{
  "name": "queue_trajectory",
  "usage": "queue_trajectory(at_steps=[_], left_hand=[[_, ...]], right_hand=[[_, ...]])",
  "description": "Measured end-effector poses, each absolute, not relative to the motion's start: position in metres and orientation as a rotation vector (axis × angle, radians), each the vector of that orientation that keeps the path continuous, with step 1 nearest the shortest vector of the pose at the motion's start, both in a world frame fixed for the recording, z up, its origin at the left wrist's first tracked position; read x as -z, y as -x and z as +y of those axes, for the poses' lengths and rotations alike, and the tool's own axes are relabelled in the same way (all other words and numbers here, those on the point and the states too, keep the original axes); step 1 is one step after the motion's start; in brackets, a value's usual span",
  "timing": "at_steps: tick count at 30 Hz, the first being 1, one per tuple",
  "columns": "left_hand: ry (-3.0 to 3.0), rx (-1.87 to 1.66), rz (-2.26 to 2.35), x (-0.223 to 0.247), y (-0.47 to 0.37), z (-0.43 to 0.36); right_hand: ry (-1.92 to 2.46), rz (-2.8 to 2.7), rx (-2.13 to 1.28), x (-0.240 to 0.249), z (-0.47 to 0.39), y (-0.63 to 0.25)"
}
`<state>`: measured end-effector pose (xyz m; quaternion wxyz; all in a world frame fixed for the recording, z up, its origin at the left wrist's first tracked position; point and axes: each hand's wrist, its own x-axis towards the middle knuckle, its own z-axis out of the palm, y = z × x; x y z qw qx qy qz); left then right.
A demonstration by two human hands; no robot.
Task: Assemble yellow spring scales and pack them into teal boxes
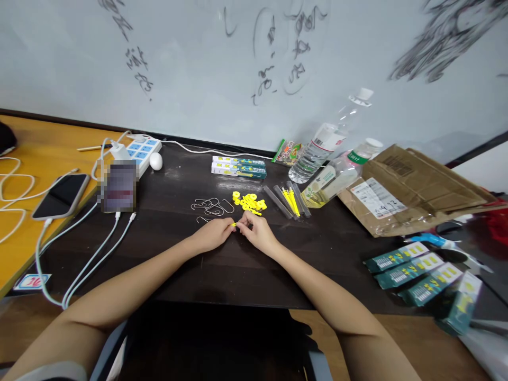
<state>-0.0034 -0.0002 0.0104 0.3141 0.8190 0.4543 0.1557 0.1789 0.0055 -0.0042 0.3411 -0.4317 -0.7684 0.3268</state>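
Between the fingertips of both hands is a small yellow plastic piece (234, 225). My left hand (214, 234) pinches it from the left, fingers curled closed. From the other side my right hand (259, 233) closes thumb and fingers at its end; the fingers partly hide the piece, so its shape is unclear. Just beyond my right hand lies a pile of yellow plastic parts (249, 200), some of them round. Several bent metal wire hooks (210, 205) lie loose behind my left hand. To the right, clear plastic tubes (277, 201) lie beside yellow sticks (291, 201).
Small boxes (238, 167) lie at the back, and more boxes (410, 272) at the right. Two bottles (317, 151), a snack packet (286, 152) and a cardboard parcel (413, 185) stand or lie back right. A power strip (145, 151), phone (61, 196) and cables occupy the left.
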Motion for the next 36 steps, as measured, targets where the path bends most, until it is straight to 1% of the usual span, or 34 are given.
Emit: queue_trajectory(at_steps=[5, 14, 18, 20, 28, 31, 36], left_hand=[[-2.115, -0.484, 1.197, -0.011, 0.004, -0.001], [-1.678, -0.568, 1.040, -0.010, 0.004, 0.002], [-1.786, -0.666, 1.096, -0.006, 0.003, 0.004], [-1.893, -0.688, 1.158, -0.007, 0.002, 0.002], [-2.171, -0.581, 1.372, -0.012, 0.001, 0.000], [-2.213, -0.550, 1.277, -0.010, 0.004, 0.003], [-2.198, -0.602, 1.054, -0.009, 0.009, 0.009]], right_hand=[[1.135, -2.031, -0.764, -0.002, 0.005, -0.179], [1.164, -2.189, -0.375, 0.004, 0.002, -0.181], [1.133, -2.247, -0.262, 0.008, 0.001, -0.181], [1.103, -2.247, -0.268, 0.009, 0.002, -0.181], [1.061, -2.210, -0.378, 0.013, 0.003, -0.181], [1.066, -2.160, -0.453, 0.014, 0.003, -0.181], [1.107, -2.070, -0.562, 0.014, 0.006, -0.183]])
